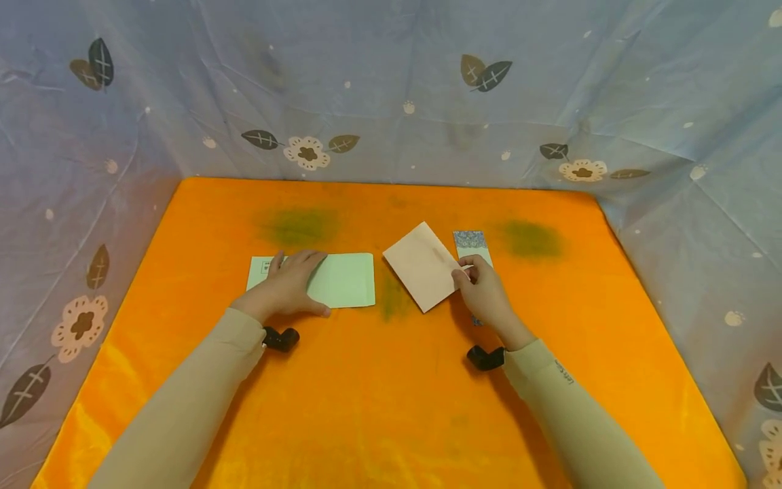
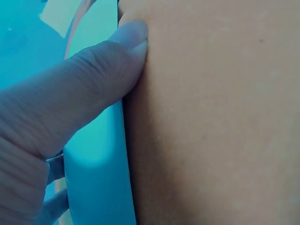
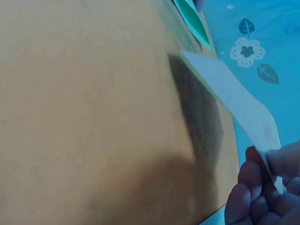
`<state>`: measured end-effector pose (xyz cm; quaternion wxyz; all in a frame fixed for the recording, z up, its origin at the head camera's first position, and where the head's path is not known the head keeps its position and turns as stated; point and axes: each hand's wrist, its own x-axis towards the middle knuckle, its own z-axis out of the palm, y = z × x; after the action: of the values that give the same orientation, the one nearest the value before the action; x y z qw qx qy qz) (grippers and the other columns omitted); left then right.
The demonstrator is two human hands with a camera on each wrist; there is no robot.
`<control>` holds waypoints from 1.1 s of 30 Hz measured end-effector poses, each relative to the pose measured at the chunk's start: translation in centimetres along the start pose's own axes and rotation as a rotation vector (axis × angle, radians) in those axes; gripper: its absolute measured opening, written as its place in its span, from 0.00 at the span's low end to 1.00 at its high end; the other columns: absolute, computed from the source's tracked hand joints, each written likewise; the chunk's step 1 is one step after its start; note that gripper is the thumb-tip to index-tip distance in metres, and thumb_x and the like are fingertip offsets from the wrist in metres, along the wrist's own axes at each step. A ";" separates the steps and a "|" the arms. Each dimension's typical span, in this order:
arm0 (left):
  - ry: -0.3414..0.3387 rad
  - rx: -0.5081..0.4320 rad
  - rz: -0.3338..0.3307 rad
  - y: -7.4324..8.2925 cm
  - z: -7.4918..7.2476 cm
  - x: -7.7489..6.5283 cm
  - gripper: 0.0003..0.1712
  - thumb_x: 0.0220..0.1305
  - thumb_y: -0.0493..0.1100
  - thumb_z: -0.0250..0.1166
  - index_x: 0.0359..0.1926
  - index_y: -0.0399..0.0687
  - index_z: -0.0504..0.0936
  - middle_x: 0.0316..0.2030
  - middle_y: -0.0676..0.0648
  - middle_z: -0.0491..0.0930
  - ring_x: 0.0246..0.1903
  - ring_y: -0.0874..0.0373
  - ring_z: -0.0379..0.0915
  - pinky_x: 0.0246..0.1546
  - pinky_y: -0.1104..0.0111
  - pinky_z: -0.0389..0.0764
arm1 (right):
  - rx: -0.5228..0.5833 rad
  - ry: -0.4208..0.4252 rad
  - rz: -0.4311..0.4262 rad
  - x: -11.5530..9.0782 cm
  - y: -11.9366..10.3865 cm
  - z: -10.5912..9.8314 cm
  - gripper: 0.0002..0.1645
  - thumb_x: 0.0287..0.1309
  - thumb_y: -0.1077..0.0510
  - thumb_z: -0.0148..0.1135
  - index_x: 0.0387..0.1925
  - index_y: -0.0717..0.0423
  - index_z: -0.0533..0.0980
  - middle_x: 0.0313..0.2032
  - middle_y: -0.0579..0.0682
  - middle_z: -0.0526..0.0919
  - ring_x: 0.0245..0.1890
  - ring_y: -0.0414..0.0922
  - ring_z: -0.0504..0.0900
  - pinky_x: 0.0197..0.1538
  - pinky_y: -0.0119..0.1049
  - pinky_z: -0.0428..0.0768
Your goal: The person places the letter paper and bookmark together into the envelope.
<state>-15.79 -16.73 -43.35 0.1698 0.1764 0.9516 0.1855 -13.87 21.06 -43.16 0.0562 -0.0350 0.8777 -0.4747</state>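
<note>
A pale green envelope (image 1: pixel 345 282) lies lengthwise on the orange cloth, its right end toward the middle. My left hand (image 1: pixel 287 282) grips it across its width, thumb at the near long edge and fingers at the far one. In the right wrist view the end of the envelope (image 3: pixel 193 23) gapes slightly. My right hand (image 1: pixel 485 292) pinches a pale pink folded sheet of paper (image 1: pixel 421 265) by its right corner. The sheet is tilted and raised over the cloth, casting a shadow. Faint lines and a reddish mark show on the paper (image 3: pixel 229 93) in the right wrist view.
A narrow pale card with a blue lace-like pattern (image 1: pixel 470 240) lies partly hidden under my right hand. Orange cloth (image 1: pixel 379 407) covers the table, with dark greenish patches. Flowered grey-blue curtains (image 1: pixel 391 81) close off the back and sides.
</note>
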 end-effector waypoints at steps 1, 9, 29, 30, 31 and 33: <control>0.001 0.002 0.003 0.0 0.0 0.0 0.68 0.41 0.68 0.76 0.76 0.47 0.50 0.72 0.40 0.51 0.71 0.41 0.45 0.67 0.42 0.27 | 0.014 0.001 -0.005 0.0 0.0 0.0 0.15 0.72 0.52 0.52 0.53 0.56 0.69 0.30 0.61 0.78 0.16 0.48 0.64 0.20 0.37 0.67; 0.023 0.014 0.024 0.0 0.0 0.0 0.68 0.41 0.67 0.76 0.76 0.46 0.51 0.72 0.40 0.51 0.71 0.40 0.42 0.67 0.42 0.28 | 0.062 -0.038 -0.005 0.1 0.2 0.1 0.16 0.71 0.49 0.52 0.53 0.53 0.70 0.32 0.59 0.79 0.19 0.55 0.71 0.20 0.39 0.73; 0.041 0.012 0.011 0.5 -0.2 -0.5 0.67 0.42 0.65 0.76 0.76 0.48 0.50 0.73 0.42 0.49 0.72 0.37 0.34 0.68 0.43 0.31 | -0.012 -0.084 -0.045 0.6 0.1 1.1 0.15 0.71 0.48 0.52 0.53 0.49 0.74 0.26 0.60 0.76 0.20 0.53 0.72 0.26 0.43 0.74; 0.041 0.013 0.012 0.6 -0.2 -0.5 0.67 0.42 0.65 0.76 0.76 0.48 0.50 0.73 0.42 0.49 0.72 0.37 0.34 0.68 0.42 0.32 | -0.013 -0.088 -0.042 0.6 0.1 1.1 0.16 0.71 0.48 0.52 0.53 0.48 0.74 0.26 0.60 0.76 0.20 0.53 0.72 0.25 0.43 0.74; 0.041 0.014 0.013 0.6 -0.2 -0.5 0.67 0.43 0.65 0.76 0.76 0.48 0.50 0.73 0.42 0.49 0.72 0.37 0.34 0.68 0.42 0.32 | -0.015 -0.090 -0.040 0.7 0.0 1.2 0.16 0.71 0.47 0.52 0.53 0.48 0.74 0.26 0.60 0.76 0.20 0.53 0.72 0.25 0.42 0.73; 0.039 0.014 0.013 0.6 -0.1 -0.5 0.67 0.43 0.65 0.76 0.76 0.48 0.49 0.74 0.42 0.48 0.72 0.37 0.33 0.67 0.42 0.33 | -0.025 -0.091 -0.040 0.8 0.0 1.2 0.16 0.71 0.47 0.51 0.53 0.47 0.75 0.25 0.60 0.76 0.19 0.53 0.71 0.23 0.42 0.72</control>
<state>-15.23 -16.48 -42.86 0.1487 0.1800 0.9549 0.1833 -14.47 19.96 -43.89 0.0860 -0.0746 0.8793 -0.4625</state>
